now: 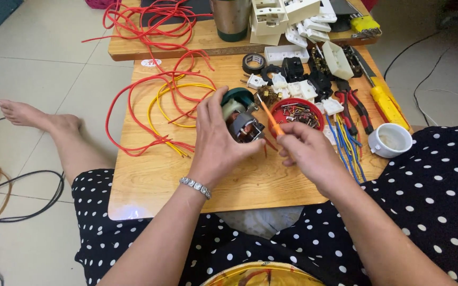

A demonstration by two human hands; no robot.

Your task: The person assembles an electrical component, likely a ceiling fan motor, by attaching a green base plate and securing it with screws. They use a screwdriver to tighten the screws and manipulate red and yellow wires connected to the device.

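Left hand (216,140) is gripping a small electric motor (241,117), fingers wrapped round its left side, holding it just above the low wooden table (149,175); copper windings and the metal core are facing the camera, green housing at the far end. Right hand (304,150) is closed around a thin orange-handled screwdriver (269,117), pinching it between thumb and fingertips, shaft angling up and left with the tip sitting near the top of the motor; can't tell if the tip is actually touching. Motor is sitting roughly mid-table, just left of a red round dish (294,114) holding screws and small metal bits. A bracelet (195,187) is sitting on the left wrist. Loose red wires (133,103) and yellow wires (157,108) are lying tangled on the table left of the hands. Blue wires (345,148) are lying right of the right hand, next to red-handled pliers (353,108) and a yellow-handled tool (388,106). A white cup (390,140) is standing at the table's right edge. White and black switch parts (303,79) and a roll of black tape (253,62) are lying behind the dish. A metal tumbler (231,18) is standing on the far table.
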